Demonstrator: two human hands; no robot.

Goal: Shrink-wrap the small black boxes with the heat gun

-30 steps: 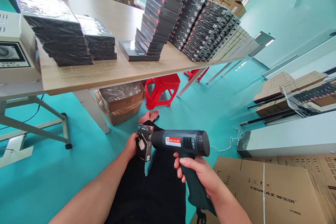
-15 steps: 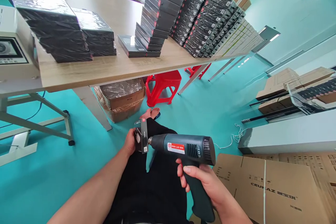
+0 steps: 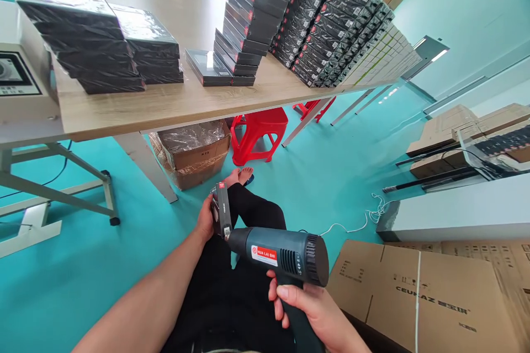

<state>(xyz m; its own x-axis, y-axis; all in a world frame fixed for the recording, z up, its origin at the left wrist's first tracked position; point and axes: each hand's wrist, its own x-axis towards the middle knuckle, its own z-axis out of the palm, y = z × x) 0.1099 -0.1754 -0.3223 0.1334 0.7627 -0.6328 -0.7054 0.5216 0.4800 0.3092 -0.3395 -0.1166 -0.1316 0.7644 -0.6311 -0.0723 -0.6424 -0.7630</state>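
Note:
My left hand (image 3: 205, 219) is closed around the far side of a small black box (image 3: 224, 210) with a red label at its top corner. The box stands on edge above my lap, its narrow side turned toward the right. A dark blue-green heat gun (image 3: 277, 251) is in my right hand (image 3: 300, 303), fingers wrapped round the handle. Its nozzle points left at the lower edge of the box, very close to it; whether they touch I cannot tell. Part of my left fingers is hidden behind the box.
Stacks of black boxes (image 3: 263, 16) stand on the wooden table (image 3: 165, 116) ahead. Under it are an open carton (image 3: 199, 157) and a red stool (image 3: 260, 132). A large carton (image 3: 414, 292) sits close on my right. A white cable (image 3: 351, 230) lies on the floor.
The heat gun has moved left and down, its nozzle now at the box's lower edge instead of its middle. The box has tilted slightly and shifted a little left in my left hand.

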